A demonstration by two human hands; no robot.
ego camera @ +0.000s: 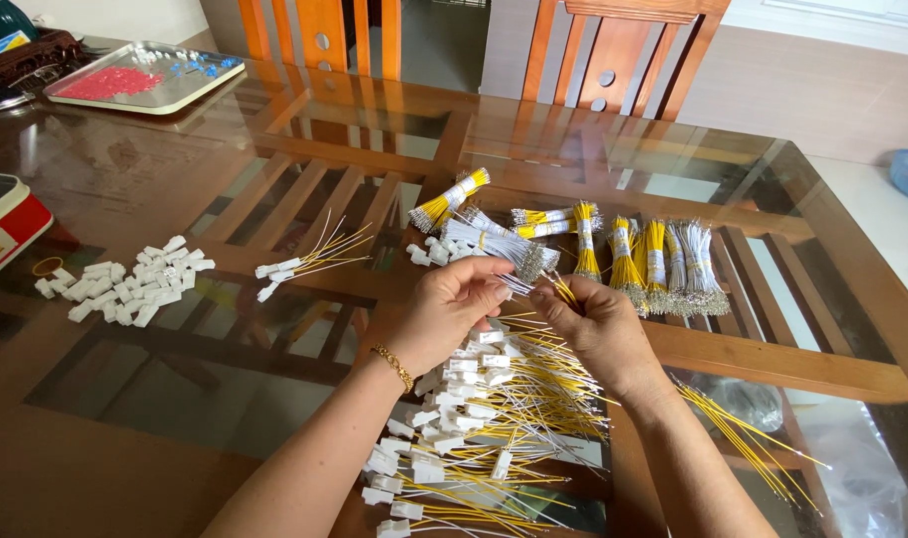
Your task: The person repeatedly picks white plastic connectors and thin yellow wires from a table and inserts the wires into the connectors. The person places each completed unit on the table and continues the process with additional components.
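Lying at the worktop's point(125, 199) near edge, a heap of wired white connectors point(474, 428) sits beneath both hands. Left hand point(444, 314) and right hand point(593, 324) pinch thin wires point(518, 287) between fingertips at mid-worktop. Loose white housings point(125, 284) lie toward the left edge; banded yellow and white wire bundles point(623, 254) lie beyond; a metal tray point(145, 80) occupies the far-left corner.
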